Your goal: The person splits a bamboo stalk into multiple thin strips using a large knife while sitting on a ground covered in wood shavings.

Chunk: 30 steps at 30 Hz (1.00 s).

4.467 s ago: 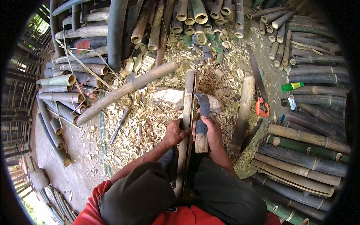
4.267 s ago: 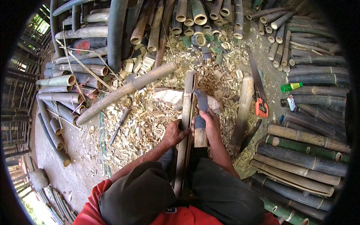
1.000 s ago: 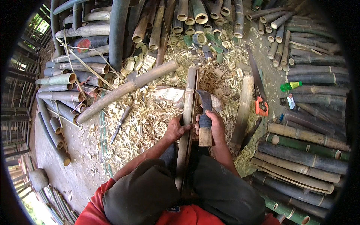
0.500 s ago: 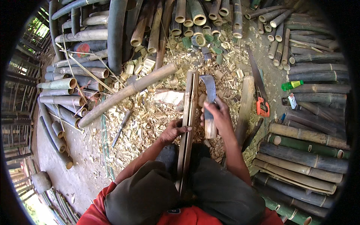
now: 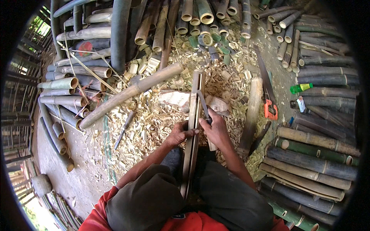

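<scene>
Fingers of the left hand (image 5: pixel 179 134) curl around the long, grey-brown, lengthwise-slotted bamboo piece (image 5: pixel 194 102), which extends from between the dark-trousered legs (image 5: pixel 235 196); those of the right hand (image 5: pixel 216 130) clench the dark-bladed, pale-handled knife (image 5: pixel 203 104). The bamboo is probably light and stiff, smooth outside yet prone to splintering, so best held mid-length; the knife, likely firm and blade-heavy, by its handle. The bamboo looks weathered and dull; whether the blade touches it is hard to tell.

Two hands (image 5: pixel 180 134) (image 5: pixel 216 131), one handheld knife (image 5: pixel 203 104), one orange-handled saw (image 5: pixel 267 86), one green bottle (image 5: pixel 301 88), one slim tool (image 5: pixel 129 121) at left, dozens of bamboo poles (image 5: pixel 312 160)
</scene>
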Available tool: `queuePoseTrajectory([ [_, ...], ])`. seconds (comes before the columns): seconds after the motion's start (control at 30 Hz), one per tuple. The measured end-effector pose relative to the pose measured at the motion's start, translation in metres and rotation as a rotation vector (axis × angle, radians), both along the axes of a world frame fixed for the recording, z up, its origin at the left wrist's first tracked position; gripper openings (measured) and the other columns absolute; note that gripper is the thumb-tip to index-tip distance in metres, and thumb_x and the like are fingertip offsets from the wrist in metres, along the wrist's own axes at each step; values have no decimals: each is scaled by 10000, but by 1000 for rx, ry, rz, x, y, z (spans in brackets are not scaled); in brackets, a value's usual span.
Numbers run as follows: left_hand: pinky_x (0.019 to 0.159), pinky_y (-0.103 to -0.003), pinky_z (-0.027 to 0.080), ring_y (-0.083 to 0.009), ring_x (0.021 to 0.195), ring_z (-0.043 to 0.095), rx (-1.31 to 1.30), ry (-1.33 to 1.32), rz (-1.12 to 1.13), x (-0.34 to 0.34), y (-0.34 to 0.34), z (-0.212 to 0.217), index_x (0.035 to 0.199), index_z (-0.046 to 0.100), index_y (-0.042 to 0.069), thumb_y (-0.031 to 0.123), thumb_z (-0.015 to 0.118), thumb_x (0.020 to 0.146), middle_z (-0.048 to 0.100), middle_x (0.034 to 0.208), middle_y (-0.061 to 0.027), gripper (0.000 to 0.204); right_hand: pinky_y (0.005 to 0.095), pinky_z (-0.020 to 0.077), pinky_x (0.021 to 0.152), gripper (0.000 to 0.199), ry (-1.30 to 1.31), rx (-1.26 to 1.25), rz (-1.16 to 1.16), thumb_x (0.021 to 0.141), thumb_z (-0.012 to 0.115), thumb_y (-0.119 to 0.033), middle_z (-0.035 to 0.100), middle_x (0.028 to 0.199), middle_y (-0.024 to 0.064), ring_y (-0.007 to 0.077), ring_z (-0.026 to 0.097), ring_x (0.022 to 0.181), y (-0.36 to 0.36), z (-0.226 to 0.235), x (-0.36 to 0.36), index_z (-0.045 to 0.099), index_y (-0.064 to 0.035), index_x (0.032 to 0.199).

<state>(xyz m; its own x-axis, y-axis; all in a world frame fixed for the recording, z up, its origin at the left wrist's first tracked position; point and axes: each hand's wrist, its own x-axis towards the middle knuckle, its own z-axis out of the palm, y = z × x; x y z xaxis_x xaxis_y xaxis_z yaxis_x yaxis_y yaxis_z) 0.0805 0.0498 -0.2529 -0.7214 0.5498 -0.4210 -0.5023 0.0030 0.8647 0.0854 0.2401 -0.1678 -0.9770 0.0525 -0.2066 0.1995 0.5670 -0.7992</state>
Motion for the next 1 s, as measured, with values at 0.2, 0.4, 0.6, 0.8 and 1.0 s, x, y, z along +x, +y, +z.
queuePoseTrajectory([
  [0.2, 879, -324, 559, -141, 964, 666, 21, 18, 41, 4, 14, 6, 1270, 621, -58, 198, 816, 888, 721, 1086, -91, 499, 459, 556, 916, 488, -97, -185, -232, 959, 670, -274, 695, 1143, 276, 395, 701, 1011, 3, -27, -42, 583, 60, 1304],
  [0.4, 842, -321, 555, -149, 910, 667, -11, 68, 125, 11, 9, 2, 1272, 605, -80, 225, 822, 866, 723, 1030, -100, 553, 375, 611, 610, 355, -195, -574, -236, 971, 625, -210, 660, 900, 150, 272, 702, 780, 3, 6, -29, 590, 18, 1241],
  [0.6, 815, -387, 578, -247, 907, 740, -373, 191, 129, 15, 16, -6, 1134, 645, -59, 228, 862, 813, 753, 999, -203, 482, 371, 551, 413, 296, -260, -836, -379, 961, 613, -198, 600, 803, 110, 209, 627, 497, -6, 9, 9, 561, -11, 1185],
  [0.8, 800, -440, 556, -357, 866, 723, -551, 336, 83, 17, 23, -6, 1082, 648, -50, 348, 863, 792, 725, 913, -235, 538, 376, 555, 423, 326, -231, -809, -411, 946, 632, -205, 607, 763, 100, 209, 622, 500, -6, 4, -2, 585, -1, 1196],
  [1.0, 796, -483, 543, -402, 848, 703, -667, 376, 29, 18, 23, -9, 1026, 636, -53, 439, 822, 808, 699, 888, -256, 570, 340, 574, 476, 256, -186, -675, -294, 949, 640, -163, 630, 738, 80, 160, 629, 585, 5, -9, -39, 644, 0, 1147],
])
